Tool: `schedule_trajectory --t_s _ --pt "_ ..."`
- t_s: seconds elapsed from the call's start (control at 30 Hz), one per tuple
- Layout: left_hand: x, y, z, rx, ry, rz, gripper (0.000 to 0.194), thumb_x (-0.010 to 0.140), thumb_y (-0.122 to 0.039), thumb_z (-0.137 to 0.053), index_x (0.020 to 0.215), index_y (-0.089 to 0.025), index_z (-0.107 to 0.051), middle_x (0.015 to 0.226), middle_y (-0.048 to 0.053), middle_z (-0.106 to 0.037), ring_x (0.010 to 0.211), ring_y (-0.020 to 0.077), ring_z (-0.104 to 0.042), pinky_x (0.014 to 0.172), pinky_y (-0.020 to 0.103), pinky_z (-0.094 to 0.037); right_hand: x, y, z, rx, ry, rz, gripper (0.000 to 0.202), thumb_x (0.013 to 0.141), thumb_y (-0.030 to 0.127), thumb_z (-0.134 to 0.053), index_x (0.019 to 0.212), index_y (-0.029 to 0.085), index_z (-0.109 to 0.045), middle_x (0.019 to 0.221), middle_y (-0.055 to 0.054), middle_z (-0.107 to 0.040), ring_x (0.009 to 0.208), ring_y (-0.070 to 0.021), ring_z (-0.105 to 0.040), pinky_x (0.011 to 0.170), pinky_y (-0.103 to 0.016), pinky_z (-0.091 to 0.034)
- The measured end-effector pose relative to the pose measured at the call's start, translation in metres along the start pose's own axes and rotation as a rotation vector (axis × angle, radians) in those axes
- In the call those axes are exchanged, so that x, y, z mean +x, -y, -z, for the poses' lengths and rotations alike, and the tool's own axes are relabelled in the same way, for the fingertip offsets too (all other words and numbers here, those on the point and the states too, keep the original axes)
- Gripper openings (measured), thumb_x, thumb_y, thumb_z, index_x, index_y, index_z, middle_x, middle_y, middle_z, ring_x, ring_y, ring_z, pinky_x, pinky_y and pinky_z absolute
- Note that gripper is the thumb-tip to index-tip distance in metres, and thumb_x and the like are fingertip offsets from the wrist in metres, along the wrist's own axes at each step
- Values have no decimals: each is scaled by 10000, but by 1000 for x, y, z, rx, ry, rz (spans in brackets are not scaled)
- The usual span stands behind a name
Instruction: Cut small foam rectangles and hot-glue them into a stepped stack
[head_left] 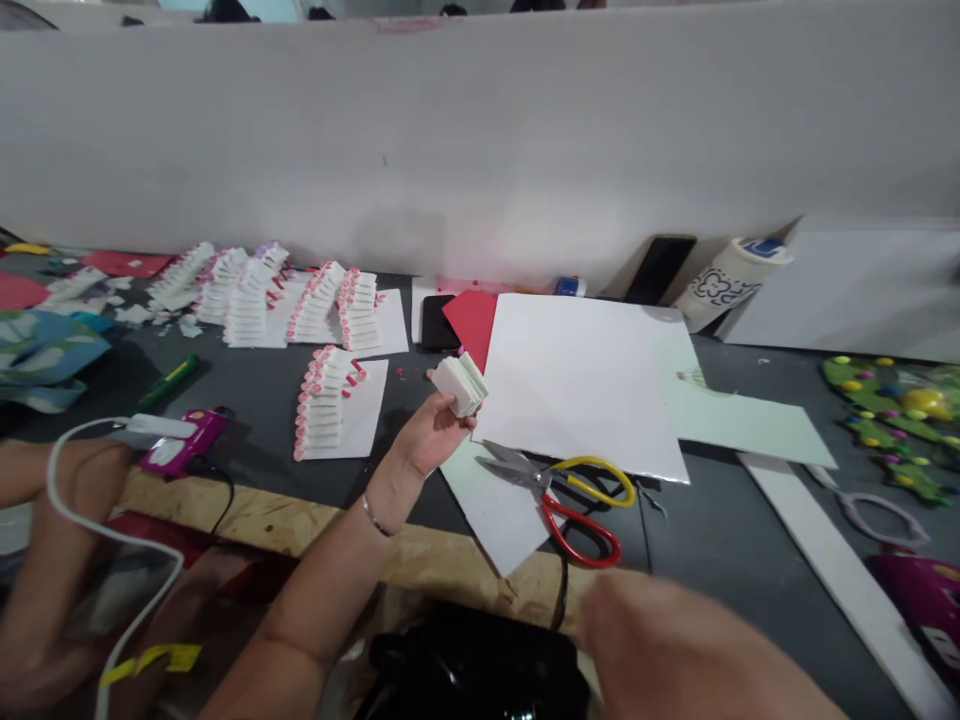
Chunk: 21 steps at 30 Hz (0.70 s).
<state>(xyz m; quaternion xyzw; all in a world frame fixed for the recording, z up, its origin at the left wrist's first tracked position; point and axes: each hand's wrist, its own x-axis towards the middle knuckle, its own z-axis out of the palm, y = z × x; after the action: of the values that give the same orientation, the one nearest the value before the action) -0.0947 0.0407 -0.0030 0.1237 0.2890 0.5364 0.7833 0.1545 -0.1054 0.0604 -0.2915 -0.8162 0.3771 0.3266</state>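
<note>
White, green-edged bundle [456, 385] held in left grip [430, 437]

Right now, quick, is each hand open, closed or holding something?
Left hand: closed on a small stack of white and pale green pieces.
Right hand: too blurred to tell whether it's open or closed.

No words or numbers can be read. Well right of the scissors [545, 479], white marks on a purple device [911, 595] are blurred; far left of them, a yellow tag's [180, 657] markings are too small.
</note>
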Motion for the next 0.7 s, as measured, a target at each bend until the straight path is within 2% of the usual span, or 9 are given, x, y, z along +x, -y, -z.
schedule_trajectory --t_s 0.07,0.1,0.17,0.23,0.3,0.5,0.63,0.7 --pt "-1 0 -1 19 6 -42 452 661 -99 -736 1091 -225 -679 866 12 -716 759 170 -624 628 272 -415 7 -31 2 -128 -70 -128 283 942 261 -497 1203 265 -605 1100 -112 -681 995 -260 -659 812 -438 -579" --pt "-2 0 -2 30 8 -59 469 661 -97 -739 1105 -235 -675 871 8 -717 764 169 -623 632 273 -414 8 -47 2 -353 -154 -227 260 936 232 -499 1172 248 -607 1107 -117 -672 1007 -267 -646 835 -459 -572" --pt "-2 0 -2 44 12 -81 484 663 -94 -744 1115 -251 -671 876 1 -718 761 166 -620 633 273 -412 5 -74 2 -658 -119 -311 255 879 202 -560 1127 202 -622 1179 -155 -644 1098 -330 -600 907 -538 -540" --pt "-2 -1 -2 43 12 -88 467 660 -89 -750 1092 -249 -676 869 -3 -716 744 159 -613 628 272 -410 -2 -89 -1 -779 -51 -310 323 836 179 -605 1159 184 -603 1271 -165 -599 1158 -341 -566 945 -520 -533" --pt "-2 -1 -3 36 7 -93 431 653 -84 -756 1049 -238 -682 867 -5 -713 735 154 -607 625 271 -407 -10 -94 -6 -864 -23 -325 371 820 173 -616 1189 188 -585 1309 -160 -575 1169 -348 -556 923 -502 -546" --pt "-2 -1 -5 35 0 -137 433 632 -49 -749 1015 -238 -684 894 -12 -705 783 141 -605 632 258 -398 -12 -105 -22 -878 2 -333 524 756 74 -514 1273 154 -529 1120 -157 -655 1072 -318 -620 875 -458 -556" --pt "-3 -2 -5 51 -19 -167 409 635 -51 -737 1003 -224 -694 870 -3 -704 784 141 -602 633 251 -403 -12 -106 -12 -764 -79 -373 567 738 80 -495 1292 190 -536 1133 -134 -660 1065 -297 -632 894 -454 -535" --pt "-4 -3 -5 41 -8 -178 406 643 -59 -739 1011 -224 -697 876 1 -711 786 140 -607 634 247 -410 -15 -99 -3 -648 -131 -437 540 779 151 -532 1313 234 -534 1092 -104 -664 959 -267 -657 805 -406 -554"
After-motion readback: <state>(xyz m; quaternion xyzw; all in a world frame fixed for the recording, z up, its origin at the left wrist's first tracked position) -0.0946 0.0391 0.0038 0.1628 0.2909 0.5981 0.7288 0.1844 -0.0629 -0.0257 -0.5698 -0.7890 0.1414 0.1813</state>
